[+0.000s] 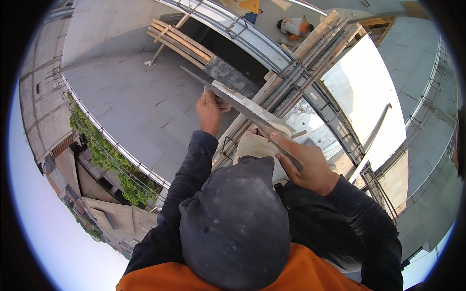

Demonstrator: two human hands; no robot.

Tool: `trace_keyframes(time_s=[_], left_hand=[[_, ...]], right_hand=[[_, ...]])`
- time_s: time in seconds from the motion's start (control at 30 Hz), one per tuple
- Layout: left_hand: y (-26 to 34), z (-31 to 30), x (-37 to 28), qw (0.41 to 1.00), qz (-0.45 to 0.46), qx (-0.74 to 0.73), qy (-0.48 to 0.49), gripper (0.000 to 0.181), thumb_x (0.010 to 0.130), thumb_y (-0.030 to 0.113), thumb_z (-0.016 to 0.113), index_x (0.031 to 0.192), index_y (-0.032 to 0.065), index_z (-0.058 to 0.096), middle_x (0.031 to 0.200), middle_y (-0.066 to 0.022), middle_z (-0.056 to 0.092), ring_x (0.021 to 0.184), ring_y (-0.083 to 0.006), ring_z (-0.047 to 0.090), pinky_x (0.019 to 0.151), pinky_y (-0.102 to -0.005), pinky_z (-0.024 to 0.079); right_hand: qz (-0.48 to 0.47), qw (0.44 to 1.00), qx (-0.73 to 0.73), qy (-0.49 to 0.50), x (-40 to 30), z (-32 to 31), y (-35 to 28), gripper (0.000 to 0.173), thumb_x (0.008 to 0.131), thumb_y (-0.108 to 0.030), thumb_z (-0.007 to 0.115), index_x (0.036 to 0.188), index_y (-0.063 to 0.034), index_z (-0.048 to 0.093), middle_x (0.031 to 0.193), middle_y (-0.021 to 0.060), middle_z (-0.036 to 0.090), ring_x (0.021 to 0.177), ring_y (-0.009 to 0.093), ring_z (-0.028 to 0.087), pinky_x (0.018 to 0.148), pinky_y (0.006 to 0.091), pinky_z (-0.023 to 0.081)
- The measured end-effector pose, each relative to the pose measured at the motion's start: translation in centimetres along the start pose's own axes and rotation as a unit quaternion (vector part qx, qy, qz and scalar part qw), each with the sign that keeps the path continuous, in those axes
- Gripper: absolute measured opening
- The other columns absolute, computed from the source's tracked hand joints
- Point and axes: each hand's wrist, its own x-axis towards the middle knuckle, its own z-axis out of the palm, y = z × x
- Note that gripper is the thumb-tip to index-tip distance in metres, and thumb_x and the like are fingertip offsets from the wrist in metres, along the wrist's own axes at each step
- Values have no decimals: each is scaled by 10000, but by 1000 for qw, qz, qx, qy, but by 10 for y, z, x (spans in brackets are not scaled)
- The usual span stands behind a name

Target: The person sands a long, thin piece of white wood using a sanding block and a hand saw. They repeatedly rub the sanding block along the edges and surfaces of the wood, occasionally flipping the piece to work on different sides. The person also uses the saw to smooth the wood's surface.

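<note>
My right hand (305,165) is closed around the handle of a long, tapering handsaw (240,106). Its toothed edge faces up and to the right, and its blade points to the upper left. Near the far half of the blade, my left hand (210,114) has its thumb raised and its fingers curled toward the saw's underside. What those fingers grip is partly hidden. A white, rough-edged strip (251,105) runs along the toothed side of the blade. Below the handle, a pale piece of material (255,145) lies close to my body.
Steel rebar cages (327,112) and timber boards (265,89) cross beside me. Bamboo poles (182,40) lie near a dark opening (222,40). A white panel (367,83) and a long pole (375,134) are at right. Another person (295,27) crouches on a lower level. Grey floor panels (127,91) extend left.
</note>
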Motion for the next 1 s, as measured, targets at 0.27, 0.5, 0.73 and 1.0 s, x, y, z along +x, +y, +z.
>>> trace_keyframes(time_s=[0.27,0.5,0.73,1.0], left_hand=[[-21,-12,10,994,97,37,-32,415,1156,313,382,1087,-30,604,866,-144,706,681,-233,736,631,-347,653],[2,-5,-7,1000,-25,3,-5,423,1158,295,361,1111,-50,602,863,-167,703,707,-256,749,640,-368,663],[4,4,-7,1000,5,9,-12,458,1164,341,359,1100,-30,620,880,-143,719,720,-240,747,633,-364,657],[-4,-1,-3,999,28,19,0,438,1163,335,365,1073,-11,618,860,-120,713,679,-224,725,642,-355,651]], right_hand=[[-16,1000,19,3,118,63,7,465,985,-121,685,1443,-85,613,1279,220,711,1100,414,707,932,392,585],[-16,999,-22,-23,-12,-19,11,550,955,-114,703,1491,-155,584,1222,142,756,1005,318,763,850,392,623],[-103,991,1,83,87,61,30,458,980,-164,682,1434,-138,632,1250,139,742,974,342,755,840,400,617],[-60,998,8,15,48,30,25,518,962,-93,690,1470,-133,596,1241,160,743,1043,353,748,887,402,608]])
